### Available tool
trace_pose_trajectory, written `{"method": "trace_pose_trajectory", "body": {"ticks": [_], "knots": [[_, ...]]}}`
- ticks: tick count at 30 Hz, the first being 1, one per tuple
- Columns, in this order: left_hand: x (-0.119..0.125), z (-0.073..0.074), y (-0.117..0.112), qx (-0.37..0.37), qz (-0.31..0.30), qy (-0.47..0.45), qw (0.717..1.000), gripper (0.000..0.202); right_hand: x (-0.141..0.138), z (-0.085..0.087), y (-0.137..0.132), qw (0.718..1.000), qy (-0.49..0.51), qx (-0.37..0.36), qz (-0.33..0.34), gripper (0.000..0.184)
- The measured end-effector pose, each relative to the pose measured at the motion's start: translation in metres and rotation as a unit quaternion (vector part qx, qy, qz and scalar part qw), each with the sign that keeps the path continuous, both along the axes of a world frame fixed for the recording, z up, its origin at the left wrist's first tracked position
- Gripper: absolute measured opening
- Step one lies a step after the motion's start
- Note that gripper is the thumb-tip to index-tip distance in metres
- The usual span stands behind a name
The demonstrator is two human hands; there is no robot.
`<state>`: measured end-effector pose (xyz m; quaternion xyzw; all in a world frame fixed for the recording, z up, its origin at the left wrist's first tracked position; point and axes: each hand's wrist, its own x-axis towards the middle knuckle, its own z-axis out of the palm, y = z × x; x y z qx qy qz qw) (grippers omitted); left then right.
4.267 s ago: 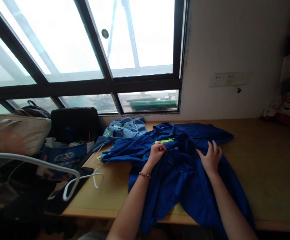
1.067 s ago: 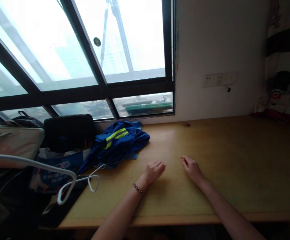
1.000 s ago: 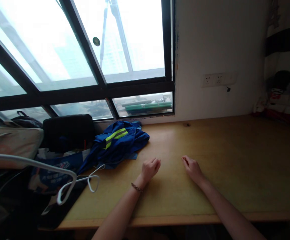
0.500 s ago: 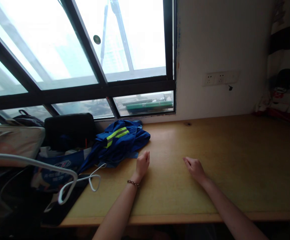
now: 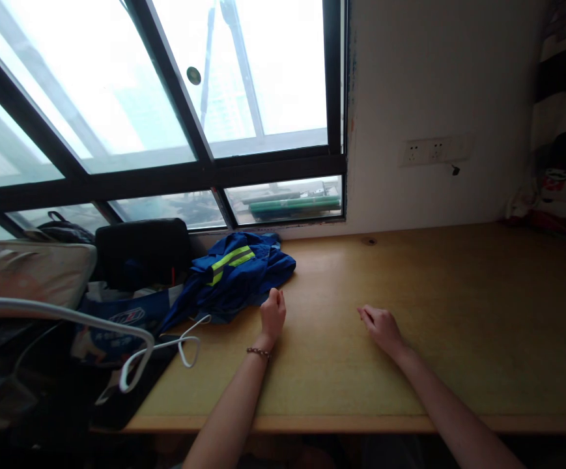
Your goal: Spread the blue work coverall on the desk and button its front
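Note:
My left hand [image 5: 273, 316], with a beaded bracelet [image 5: 258, 352] at the wrist, is closed in a loose fist over the wooden tabletop [image 5: 322, 365]. It is close to the near right side of a crumpled blue garment [image 5: 248, 277] that has a yellow-and-grey reflective stripe. Farther right, my right hand [image 5: 381, 327] is also curled into a fist, low over or resting on the wood. Nothing shows in either hand, and a gap of bare tabletop lies between them.
On the left, a white curved stand or cable [image 5: 68, 309] crosses in front of a blue printed bag [image 5: 111, 326]. Behind are a black case [image 5: 143, 251] and a beige bag [image 5: 38, 270]. A window runs along the back, with a wall socket [image 5: 434, 150] to its right.
The view has shifted slightly, moving the surroundings a little to the right. My left hand has moved slightly forward and left, nearer the blue garment; my right hand stays nearly still.

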<state>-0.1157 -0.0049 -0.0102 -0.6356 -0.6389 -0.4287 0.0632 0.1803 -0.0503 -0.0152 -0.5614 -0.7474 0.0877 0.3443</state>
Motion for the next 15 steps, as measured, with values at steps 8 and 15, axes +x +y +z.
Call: {"method": "trace_pose_trajectory", "body": {"ticks": [8,15], "knots": [[-0.031,0.048,-0.012,0.137,0.187,-0.027,0.972,0.04,0.001,0.002,0.0,1.0,-0.001,0.011,0.006,0.041],[-0.071,0.041,-0.006,0.01,0.272,0.005,0.962,0.07,-0.001,0.005,-0.002,1.0,-0.014,0.007,0.013,0.038]]}}
